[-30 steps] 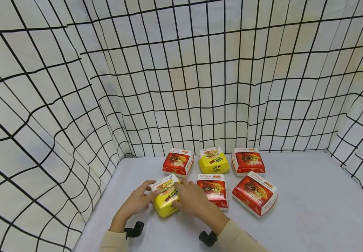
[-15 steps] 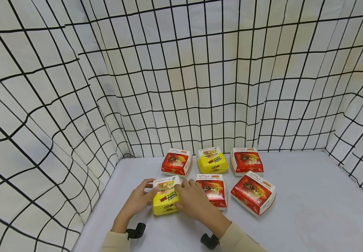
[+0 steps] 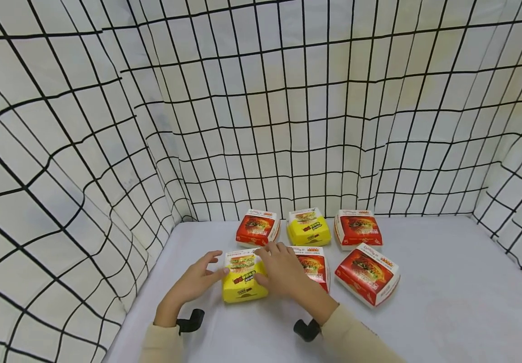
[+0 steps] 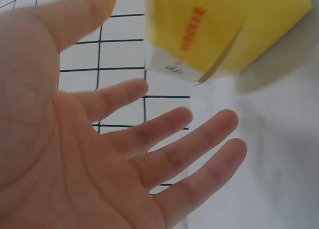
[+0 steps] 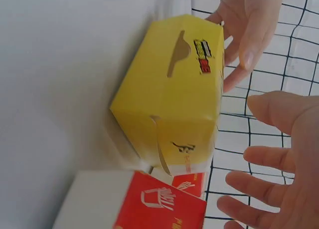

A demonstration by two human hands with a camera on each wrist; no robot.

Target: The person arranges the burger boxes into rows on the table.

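Observation:
A yellow burger box (image 3: 244,285) with a white back edge stands on the white tabletop between my two hands. My left hand (image 3: 196,280) is at its left side, fingers spread and relaxed; the left wrist view shows a bare palm apart from the yellow box (image 4: 219,29). Over the box's right side is my right hand (image 3: 283,272), its fingers extended and loosely bent. In the right wrist view those fingers (image 5: 264,189) are clear of the yellow box (image 5: 169,89). Just right of it, a red burger box (image 3: 314,267) is partly hidden behind my right hand.
At the back stand a red box (image 3: 257,228), a second yellow box (image 3: 308,228) and another red box (image 3: 358,229). A further red box (image 3: 367,275) sits turned at the right. White walls (image 3: 288,126) with a black grid enclose the white tabletop (image 3: 451,282).
The near yellow box has turned from a slant to nearly straight. Both hands have since let go of it and drawn slightly apart, the right one upward. The view has shifted a little.

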